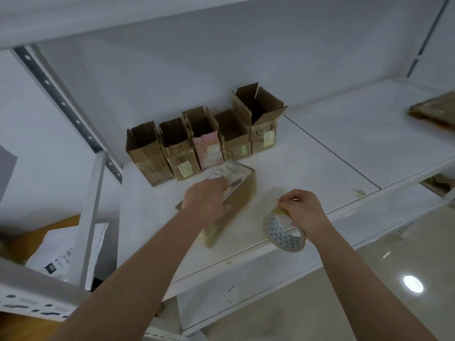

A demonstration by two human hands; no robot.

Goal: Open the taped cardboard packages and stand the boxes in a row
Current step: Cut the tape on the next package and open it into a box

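Several opened cardboard boxes (204, 139) stand upright in a row at the back of the white shelf (307, 168), flaps up; the rightmost one (261, 119) is the tallest. In front of them a closed cardboard package (242, 190) lies flat on the shelf. My left hand (205, 199) rests on top of this package, fingers curled over its labelled face. My right hand (304, 209) grips a roll of clear packing tape (282, 232) above the shelf's front edge, to the right of the package.
A stack of flattened cardboard (435, 114) lies at the shelf's far right. A white mailer bag (66, 252) sits on a lower level at the left, behind a metal upright (91, 217). A seam (332, 153) divides the shelf boards. The shiny floor (369, 279) shows below.
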